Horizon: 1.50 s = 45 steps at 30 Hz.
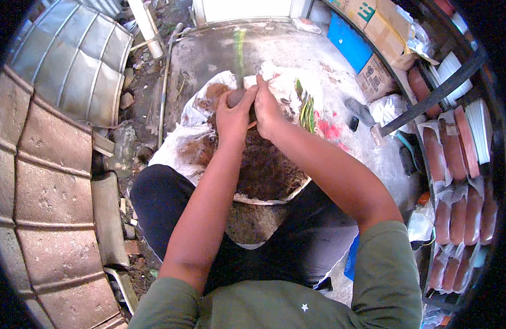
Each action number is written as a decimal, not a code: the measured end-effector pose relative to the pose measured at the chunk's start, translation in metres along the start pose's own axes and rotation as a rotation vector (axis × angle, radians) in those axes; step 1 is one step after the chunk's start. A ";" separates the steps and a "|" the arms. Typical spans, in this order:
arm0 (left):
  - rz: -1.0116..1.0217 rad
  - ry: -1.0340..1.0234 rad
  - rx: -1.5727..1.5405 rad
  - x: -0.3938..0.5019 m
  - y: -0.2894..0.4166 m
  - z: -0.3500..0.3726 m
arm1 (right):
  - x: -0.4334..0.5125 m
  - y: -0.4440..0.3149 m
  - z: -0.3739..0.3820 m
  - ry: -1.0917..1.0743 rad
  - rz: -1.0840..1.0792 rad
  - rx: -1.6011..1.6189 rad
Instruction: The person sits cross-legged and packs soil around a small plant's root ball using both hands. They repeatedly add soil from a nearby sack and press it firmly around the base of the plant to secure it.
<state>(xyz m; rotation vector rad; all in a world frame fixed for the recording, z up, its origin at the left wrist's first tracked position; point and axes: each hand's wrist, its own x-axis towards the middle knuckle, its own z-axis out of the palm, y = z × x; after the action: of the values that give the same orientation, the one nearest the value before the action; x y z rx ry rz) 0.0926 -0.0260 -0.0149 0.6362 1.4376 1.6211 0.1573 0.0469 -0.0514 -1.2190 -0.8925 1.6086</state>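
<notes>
My left hand (234, 117) curls around a dark rounded clump (236, 98), seemingly a soil ball or small pot. A long green leaf (239, 49), blurred, rises from the clump. My right hand (267, 109) presses close to the clump's right side, fingers extended and together; its palm side is hidden. Both hands are over dark soil (269, 168) on a white sack (175, 142). Brown fibrous material (191, 151) lies on the sack at the left. Yellow-edged snake plant leaves (307, 111) lie right of my right hand.
Clay roof tiles (55, 185) and a corrugated metal sheet (72, 57) stand at the left. On the concrete floor (339, 53) at the right are grey sandals (360, 110) and a small black object (353, 123). A rack with brown plastic-wrapped planters (450, 222) and cardboard boxes (384, 31) borders the right side.
</notes>
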 end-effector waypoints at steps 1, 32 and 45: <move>-0.026 -0.060 -0.066 0.001 -0.009 -0.007 | 0.008 0.010 -0.006 -0.039 -0.002 -0.083; -0.344 -0.162 -0.418 0.064 -0.105 -0.083 | 0.028 0.277 -0.077 -0.476 -0.595 -1.844; -0.351 -0.153 -0.404 0.068 -0.102 -0.085 | 0.053 0.284 -0.092 -0.133 -0.332 -1.190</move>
<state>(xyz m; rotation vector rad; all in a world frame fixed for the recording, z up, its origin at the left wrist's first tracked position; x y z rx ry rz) 0.0152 -0.0163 -0.1416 0.2509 1.0027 1.4857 0.1749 0.0042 -0.3508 -1.5780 -2.1617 0.8195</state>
